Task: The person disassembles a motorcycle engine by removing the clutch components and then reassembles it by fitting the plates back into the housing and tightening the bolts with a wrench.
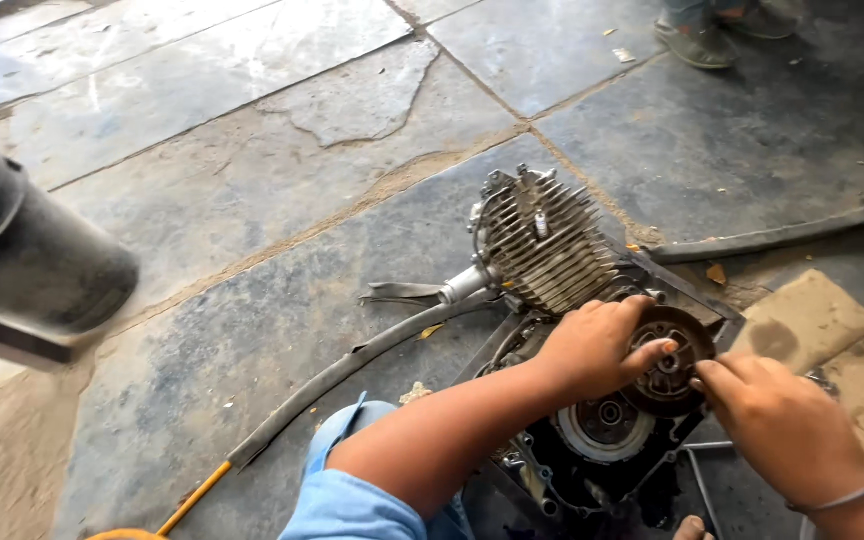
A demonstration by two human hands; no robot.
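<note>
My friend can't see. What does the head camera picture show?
Two hands, the left hand and right hand, hold a dark round clutch plate over an opened motorcycle engine on a stone floor. Its finned cylinder points away; a black rubber strip lies nearby.

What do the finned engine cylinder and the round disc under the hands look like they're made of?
Finned cylinder: likely cast aluminium, dull grey and grimy, with thin parallel cooling fins. Round disc, touched by the left hand and right hand: seemingly dark, oily steel or iron, with slots and holes; its exact metal is unclear.
</note>
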